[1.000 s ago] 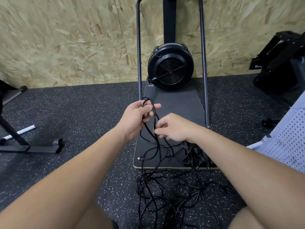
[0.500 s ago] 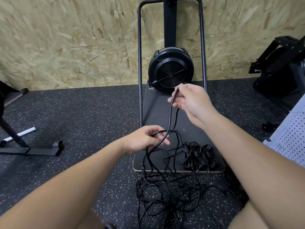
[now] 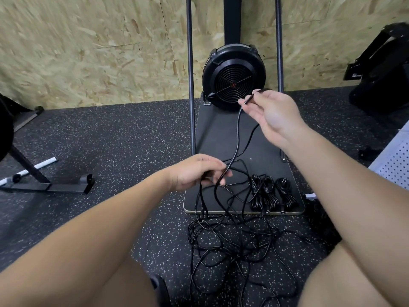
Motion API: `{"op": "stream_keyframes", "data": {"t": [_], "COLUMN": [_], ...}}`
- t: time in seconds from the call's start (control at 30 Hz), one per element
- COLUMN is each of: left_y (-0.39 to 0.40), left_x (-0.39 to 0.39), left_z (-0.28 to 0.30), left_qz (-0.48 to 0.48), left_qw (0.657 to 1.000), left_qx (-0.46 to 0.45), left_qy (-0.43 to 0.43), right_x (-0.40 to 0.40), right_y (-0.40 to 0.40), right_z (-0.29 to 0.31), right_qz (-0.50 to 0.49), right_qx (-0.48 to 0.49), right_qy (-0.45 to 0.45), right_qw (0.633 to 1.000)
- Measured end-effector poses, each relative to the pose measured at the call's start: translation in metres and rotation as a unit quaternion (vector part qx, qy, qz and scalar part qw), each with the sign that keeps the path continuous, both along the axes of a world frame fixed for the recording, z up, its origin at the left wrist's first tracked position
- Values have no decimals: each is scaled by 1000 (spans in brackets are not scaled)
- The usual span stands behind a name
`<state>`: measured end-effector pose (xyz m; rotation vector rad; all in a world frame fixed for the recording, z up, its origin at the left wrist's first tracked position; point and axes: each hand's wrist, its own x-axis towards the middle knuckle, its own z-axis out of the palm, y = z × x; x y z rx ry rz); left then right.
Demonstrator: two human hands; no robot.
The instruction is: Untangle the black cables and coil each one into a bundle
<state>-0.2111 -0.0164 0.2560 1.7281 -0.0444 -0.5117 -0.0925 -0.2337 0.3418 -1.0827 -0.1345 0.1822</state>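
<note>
My right hand (image 3: 273, 114) is raised in front of the fan (image 3: 233, 79), fingers (image 3: 247, 102) pinching one cable (image 3: 237, 138) near its end. The cable runs down to my left hand (image 3: 195, 172), whose fingers (image 3: 218, 171) curl round it and a few loops just over the board (image 3: 218, 131). Below, a tangle (image 3: 230, 240) of black cables lies on the speckled floor (image 3: 115, 140) between my knees. Three bundles (image 3: 271, 193) sit side by side at the board's near right edge. Chipboard wall (image 3: 88, 47) behind.
</note>
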Motion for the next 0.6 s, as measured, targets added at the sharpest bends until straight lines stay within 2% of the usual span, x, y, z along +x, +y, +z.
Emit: {"op": "stream_keyframes", "data": {"t": [0.07,0.13,0.2,0.27,0.33,0.5,0.6], "left_y": [4,9,13,13,11,6,8], "left_x": [2,5,9,13,16,22,27], "left_z": [4,6,5,6,7,16,22], "left_qz": [20,63,119,150,156,197,204], "left_qw": [1000,997,990,981,975,963,958], "left_qx": [-23,-43,-78,-122,-151,-172,-182], "left_qy": [-2,-13,-27,-33,-39,-69,-83], "right_x": [2,-2,-9,-20,-30,-33,-39], "right_y": [-5,-8,-7,-1,7,21,21], "right_z": [-4,-9,-17,-24,-32,-43,-43], "right_qz": [25,62,117,189,219,99,201], "right_qx": [-52,-199,-347,-436,-489,-538,-550], "right_qy": [10,8,-14,-33,-57,-112,-80], "right_qw": [998,978,930,879,843,830,807]}}
